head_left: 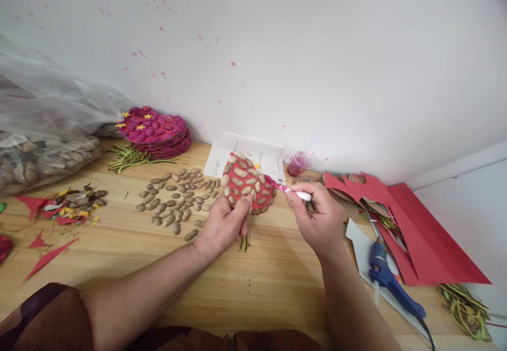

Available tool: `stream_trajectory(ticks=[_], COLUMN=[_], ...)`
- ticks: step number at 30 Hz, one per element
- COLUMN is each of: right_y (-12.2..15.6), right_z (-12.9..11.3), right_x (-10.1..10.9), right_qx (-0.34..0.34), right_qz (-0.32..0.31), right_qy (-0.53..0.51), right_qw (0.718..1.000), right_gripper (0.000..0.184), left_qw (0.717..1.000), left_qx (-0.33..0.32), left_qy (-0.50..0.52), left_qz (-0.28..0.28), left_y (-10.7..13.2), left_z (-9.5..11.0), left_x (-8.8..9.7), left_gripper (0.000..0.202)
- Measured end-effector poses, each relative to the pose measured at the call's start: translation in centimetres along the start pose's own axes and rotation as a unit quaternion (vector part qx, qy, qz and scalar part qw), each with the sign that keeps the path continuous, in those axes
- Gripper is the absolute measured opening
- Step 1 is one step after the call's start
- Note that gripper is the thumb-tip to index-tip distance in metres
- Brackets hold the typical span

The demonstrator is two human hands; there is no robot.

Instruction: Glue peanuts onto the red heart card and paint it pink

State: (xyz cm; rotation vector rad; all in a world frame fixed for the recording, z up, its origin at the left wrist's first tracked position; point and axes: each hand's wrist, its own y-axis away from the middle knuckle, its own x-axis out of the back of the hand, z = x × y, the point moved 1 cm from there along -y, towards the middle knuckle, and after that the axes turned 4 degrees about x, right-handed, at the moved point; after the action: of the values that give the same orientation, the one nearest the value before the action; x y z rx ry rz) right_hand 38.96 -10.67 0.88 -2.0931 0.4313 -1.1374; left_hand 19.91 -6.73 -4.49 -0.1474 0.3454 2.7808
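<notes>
My left hand grips the lower edge of a red paper piece covered with whole peanuts, with a small green stem bundle poking out below the fingers. A yellow star and a red star show near its upper edge. In my right hand is a white-handled paintbrush, its bristles coated in magenta paint and at the right side of the peanut-covered piece. Behind it stands a clear plastic cup with magenta paint inside. Loose peanuts lie spread to the left of my left hand.
A stack of magenta-painted peanut pieces stands by the wall, beside green stems. Handwritten paper lies behind my hands. To the right are a blue glue gun and red card sheets; to the left, a bag of peanuts and scraps.
</notes>
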Motion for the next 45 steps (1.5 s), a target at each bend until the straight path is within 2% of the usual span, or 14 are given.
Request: stream_trajectory(ticks=[2,7,12,18,23,27,30,34,40,45], right_y=[0.0,0.0,0.1,0.0,-0.5,-2.3,-4.3,-6.3,-7.1,-7.1], right_z=[0.2,0.6,0.8,1.3,3.7,6.6,8.7,10.6,11.6,11.9], right_x=[0.0,0.3,0.8,0.9,1.4,2.5,3.0,2.1,-0.6,-1.3], right_qx=[-0.006,0.032,0.004,-0.045,-0.116,-0.182,-0.222,-0.253,-0.262,-0.249], right_qz=[-0.006,0.014,0.050,0.097,0.185,0.232,0.209,0.113,0.022,-0.018], right_qy=[-0.003,0.043,0.047,-0.032,-0.066,-0.035,0.009,0.078,0.096,0.126], right_qw=[1.000,0.998,0.998,0.994,0.974,0.955,0.952,0.958,0.960,0.960], right_gripper=[0.007,0.007,0.006,0.006,0.017,0.026,0.030,0.034,0.029,0.023], left_qw=[1.000,1.000,0.996,0.992,0.980,0.974,0.972,0.968,0.964,0.962], left_qx=[0.004,0.013,0.017,0.036,0.060,0.070,0.081,0.084,0.078,0.078], left_qy=[0.005,0.023,0.084,0.121,0.191,0.215,0.219,0.235,0.252,0.261], left_qz=[-0.002,0.003,0.008,-0.018,-0.010,-0.026,-0.035,-0.035,-0.015,-0.015], left_y=[0.0,0.0,-0.6,-0.8,-0.9,-0.8,-0.6,-0.5,-0.6,-0.6], left_z=[0.0,-0.3,-1.2,-1.0,-0.5,-0.3,-0.3,-0.2,-0.6,-0.7], left_x=[0.0,0.0,0.1,-0.1,-0.6,-0.8,-0.8,-0.9,-0.9,-0.8], left_gripper=[0.048,0.049,0.043,0.044,0.045,0.047,0.046,0.049,0.052,0.051])
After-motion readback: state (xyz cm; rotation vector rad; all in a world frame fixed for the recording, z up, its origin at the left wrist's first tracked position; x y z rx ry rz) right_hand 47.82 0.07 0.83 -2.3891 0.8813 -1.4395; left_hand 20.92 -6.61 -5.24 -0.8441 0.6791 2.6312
